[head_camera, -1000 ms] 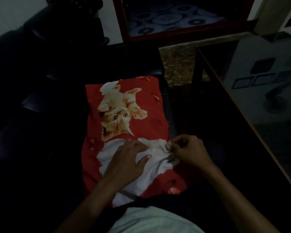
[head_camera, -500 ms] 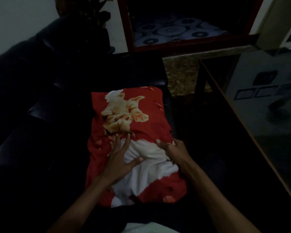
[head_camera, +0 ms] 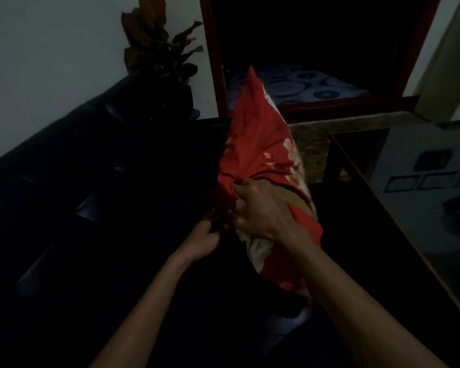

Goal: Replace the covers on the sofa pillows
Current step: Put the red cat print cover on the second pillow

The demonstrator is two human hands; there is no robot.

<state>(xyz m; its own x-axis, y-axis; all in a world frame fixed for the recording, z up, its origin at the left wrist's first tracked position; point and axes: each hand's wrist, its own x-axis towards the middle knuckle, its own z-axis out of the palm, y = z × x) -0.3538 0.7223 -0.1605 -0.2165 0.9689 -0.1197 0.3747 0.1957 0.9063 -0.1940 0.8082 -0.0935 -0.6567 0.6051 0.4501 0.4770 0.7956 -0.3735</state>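
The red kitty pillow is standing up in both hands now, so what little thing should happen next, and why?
Probably set it down on the dark sofa. The red pillow is tipped up on edge, the right hand bunching its cover, the left hand gripping its shadowed side. The cover looks fully on, though the dim light hides whether its opening is closed.

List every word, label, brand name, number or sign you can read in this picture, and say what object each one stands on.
None: no readable text shows anywhere.
Red pillow, gripped by the right hand and the left hand: printed picture only, no lettering visible.
Framed items reflected in the glass table: too dark and blurred to tell whether they carry text.
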